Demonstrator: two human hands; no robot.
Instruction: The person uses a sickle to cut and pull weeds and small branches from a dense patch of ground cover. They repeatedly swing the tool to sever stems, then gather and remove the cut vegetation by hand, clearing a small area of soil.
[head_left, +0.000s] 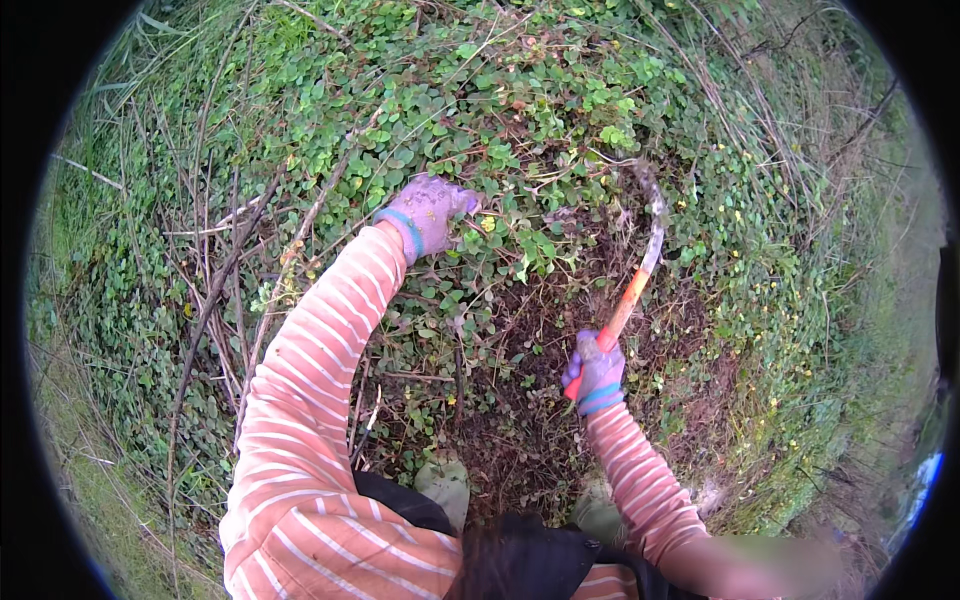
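My left hand (427, 214), in a purple knit glove with a blue-green cuff band, is closed around leafy stems of a low clover-like ground cover (517, 232). My right hand (598, 367), gloved alike, grips the red and wooden handle of a sickle (654, 225). Its curved metal blade points up and away from me and bends left at the tip, among stems and leaves. Some of the blade is hidden or dirty. Dark soil and cut-looking plant litter (532, 330) lie between my hands and my feet.
Dry woody stalks (225, 277) stand and lean at the left, near my left sleeve. More dry stems (727, 97) lie at the upper right. My boots (442, 487) show at the bottom. Dense green growth surrounds the bare soil.
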